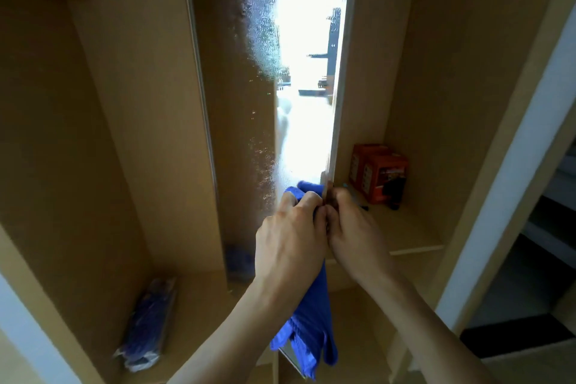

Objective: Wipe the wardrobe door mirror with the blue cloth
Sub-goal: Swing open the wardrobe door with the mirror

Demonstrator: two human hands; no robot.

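In the middle of the open wardrobe, one door stands nearly edge-on to the camera, and its mirror faces left, bright with reflected light on the right and speckled with droplets further left. There is one blue cloth, and two hands meet at the door's front edge. The left hand has its fingers curled around a bunch of the cloth and holds it against the low part of the glass, just beside that edge. A tip of cloth shows above the knuckles, and the rest hangs down below the wrist between the two forearms. The right hand lies on the other side of the door, with its fingers curled onto the edge and touching the left hand's fingers. On the shelf to the right stand two orange-red boxes, one just behind the other and near the right hand. One plastic-wrapped packet of blue items lies in the lower left compartment, well apart from both hands.
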